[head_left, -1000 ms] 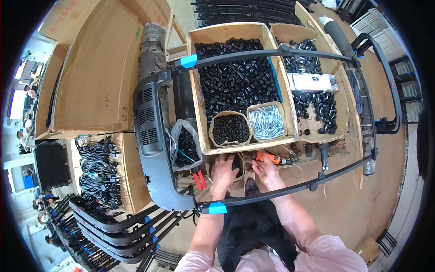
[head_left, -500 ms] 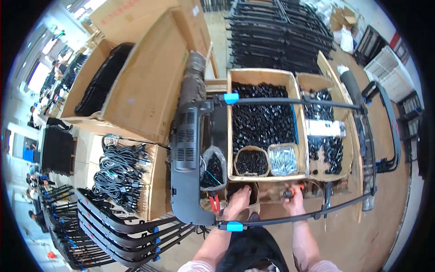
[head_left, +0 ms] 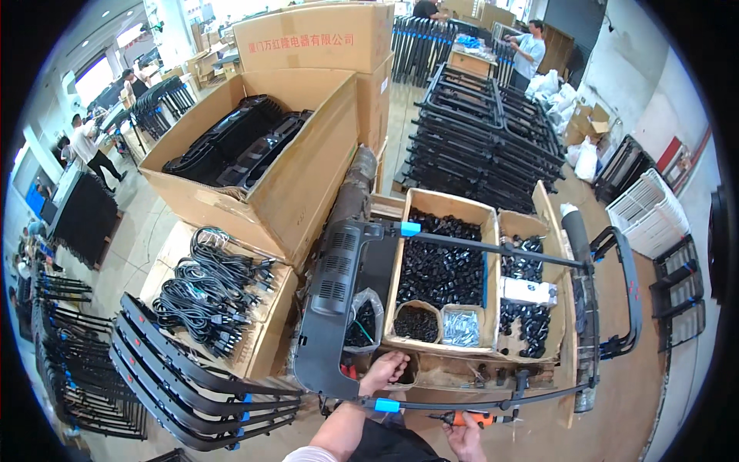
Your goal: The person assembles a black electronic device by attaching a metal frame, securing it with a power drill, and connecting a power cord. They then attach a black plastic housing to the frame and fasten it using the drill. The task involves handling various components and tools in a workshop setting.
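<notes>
Head view takes in the open cardboard carton [head_left: 304, 183] as our largest thing, standing to the left beyond the bench; nearer to us, the black tubular frame [head_left: 336, 266] with its vented housing lies over the work area, its front rail [head_left: 446, 406] crossing close to our body and wearing a blue clip [head_left: 386, 405] near the housing.

Inside that frame sits the wooden parts box [head_left: 443, 349], filled with black plastic fittings [head_left: 445, 262]; in its near corners stand a tub of small dark pieces [head_left: 416, 324] and a tray of silver metal pins [head_left: 460, 329].

Our left hand [head_left: 382, 372] is over the brown cup [head_left: 417, 371] just in front of the box, fingers curled and thumb drawn in; we cannot tell whether anything is pinched there. Our right hand [head_left: 464, 440] grasps the orange power driver [head_left: 471, 418], which lies roughly level on our side of the front rail.

We judge the step in hand to be gathering small parts with the driver at the ready; the next move, as we read it, calls for a secure pinch on the left and for keeping the driver clear of the rail.
</notes>
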`<state>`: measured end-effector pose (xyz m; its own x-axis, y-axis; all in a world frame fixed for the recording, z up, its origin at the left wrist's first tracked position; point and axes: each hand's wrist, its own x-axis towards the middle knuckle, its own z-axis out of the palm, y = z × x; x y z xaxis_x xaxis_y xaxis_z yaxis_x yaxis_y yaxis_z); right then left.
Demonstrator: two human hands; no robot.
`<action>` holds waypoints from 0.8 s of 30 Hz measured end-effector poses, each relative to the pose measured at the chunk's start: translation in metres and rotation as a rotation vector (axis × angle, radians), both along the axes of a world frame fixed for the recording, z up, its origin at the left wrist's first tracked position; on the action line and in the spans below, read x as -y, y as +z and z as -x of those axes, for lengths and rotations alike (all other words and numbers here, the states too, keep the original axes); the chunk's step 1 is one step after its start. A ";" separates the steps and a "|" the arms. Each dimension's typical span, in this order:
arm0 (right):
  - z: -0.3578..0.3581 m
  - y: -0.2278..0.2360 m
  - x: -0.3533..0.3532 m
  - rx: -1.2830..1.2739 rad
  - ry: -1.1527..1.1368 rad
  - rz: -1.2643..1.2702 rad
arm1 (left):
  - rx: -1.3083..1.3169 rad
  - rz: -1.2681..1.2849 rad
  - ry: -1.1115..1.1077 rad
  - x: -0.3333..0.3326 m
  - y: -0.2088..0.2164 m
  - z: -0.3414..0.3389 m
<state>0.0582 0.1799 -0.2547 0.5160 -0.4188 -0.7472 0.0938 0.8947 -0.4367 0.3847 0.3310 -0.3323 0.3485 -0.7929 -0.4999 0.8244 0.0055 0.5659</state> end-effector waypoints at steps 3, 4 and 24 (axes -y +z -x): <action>0.009 0.027 -0.005 0.120 0.066 0.042 | -0.322 0.133 0.086 -0.010 0.001 -0.006; 0.008 0.048 -0.012 0.163 0.078 0.065 | -0.373 0.218 0.105 -0.013 -0.006 -0.006; -0.086 0.244 0.008 0.336 0.631 1.073 | -0.104 -0.013 0.219 -0.039 0.013 0.061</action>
